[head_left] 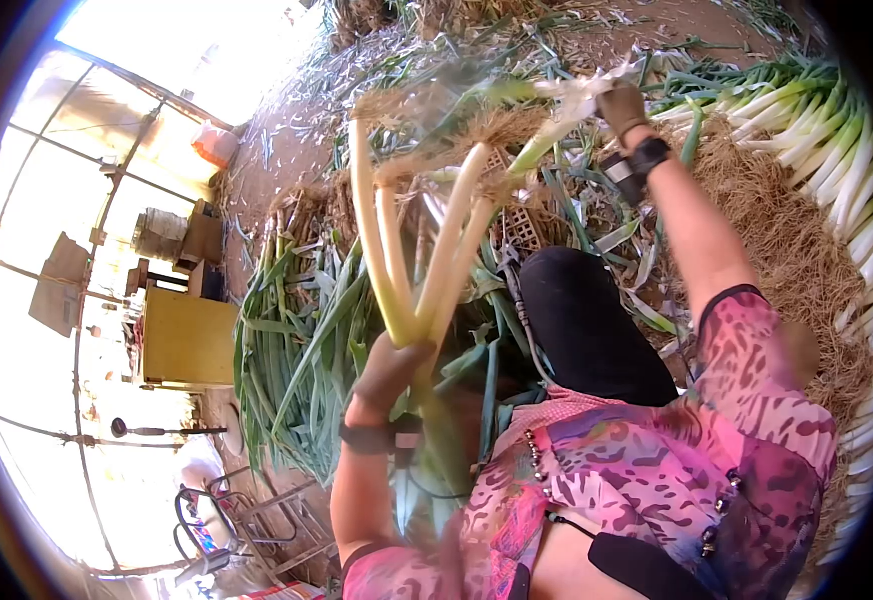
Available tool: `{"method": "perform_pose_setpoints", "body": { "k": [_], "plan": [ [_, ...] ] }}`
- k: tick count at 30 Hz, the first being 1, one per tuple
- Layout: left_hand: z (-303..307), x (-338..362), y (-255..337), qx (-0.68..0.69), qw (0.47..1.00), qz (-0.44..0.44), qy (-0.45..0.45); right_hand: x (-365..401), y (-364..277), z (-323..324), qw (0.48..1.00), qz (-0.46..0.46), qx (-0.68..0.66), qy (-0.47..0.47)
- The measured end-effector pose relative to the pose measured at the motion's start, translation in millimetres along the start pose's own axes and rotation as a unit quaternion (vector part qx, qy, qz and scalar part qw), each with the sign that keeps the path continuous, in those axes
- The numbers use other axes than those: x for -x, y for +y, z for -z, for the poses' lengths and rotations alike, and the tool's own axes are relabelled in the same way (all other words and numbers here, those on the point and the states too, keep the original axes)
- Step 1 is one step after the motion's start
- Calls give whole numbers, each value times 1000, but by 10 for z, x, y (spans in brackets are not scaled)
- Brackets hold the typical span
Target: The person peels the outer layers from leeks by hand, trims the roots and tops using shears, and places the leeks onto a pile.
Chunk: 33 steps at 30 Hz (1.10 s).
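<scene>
My left hand (393, 372), in a brownish glove, is wrapped round a small bunch of leeks (465, 222). Their pale stems fan upward with the brown roots at the top, and the green leaves hang below my fist. My right hand (621, 108), also gloved, is out at the upper right, its fingers closed on whitish outer leaf layers (582, 92). These pale strips stretch from it toward the roots of the bunch and are blurred by motion.
A heap of untrimmed leeks (292, 340) lies to the left. Cleaned leeks (852, 180) are lined up along the right, roots inward. Leaf scraps (437, 50) litter the ground ahead. A yellow cabinet (192, 337) and a metal-framed chair (257, 520) stand at the left.
</scene>
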State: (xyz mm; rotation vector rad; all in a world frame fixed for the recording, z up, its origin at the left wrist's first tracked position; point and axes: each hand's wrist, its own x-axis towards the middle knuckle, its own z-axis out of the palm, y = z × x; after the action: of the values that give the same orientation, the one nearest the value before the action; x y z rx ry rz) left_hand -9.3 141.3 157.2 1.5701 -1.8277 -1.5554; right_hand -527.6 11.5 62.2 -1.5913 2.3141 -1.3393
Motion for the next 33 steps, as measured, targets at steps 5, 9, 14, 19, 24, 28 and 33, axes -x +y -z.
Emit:
{"method": "perform_pose_setpoints", "body": {
  "k": [5,9,14,19,24,28,33],
  "plan": [
    [136,-98,19,76,997,3,15,549,-539,243,906,-107,-313,-264],
    [268,-13,79,70,997,-10,43,1054,-781,-6,867,65,-317,-380],
    [561,198,255,79,992,-49,82,478,-808,-441,839,289,198,-415],
    [664,279,330,121,985,-63,104,-277,-1971,-62,934,309,-178,-35],
    [430,221,427,126,983,-85,102,1125,-2785,-704,725,257,-536,-348],
    [271,290,686,-11,986,-93,136,1483,-2941,-694,678,111,-623,-374],
    [113,280,844,-129,948,-179,230,1602,-3181,-347,614,-10,-663,-429]
  ]
}}
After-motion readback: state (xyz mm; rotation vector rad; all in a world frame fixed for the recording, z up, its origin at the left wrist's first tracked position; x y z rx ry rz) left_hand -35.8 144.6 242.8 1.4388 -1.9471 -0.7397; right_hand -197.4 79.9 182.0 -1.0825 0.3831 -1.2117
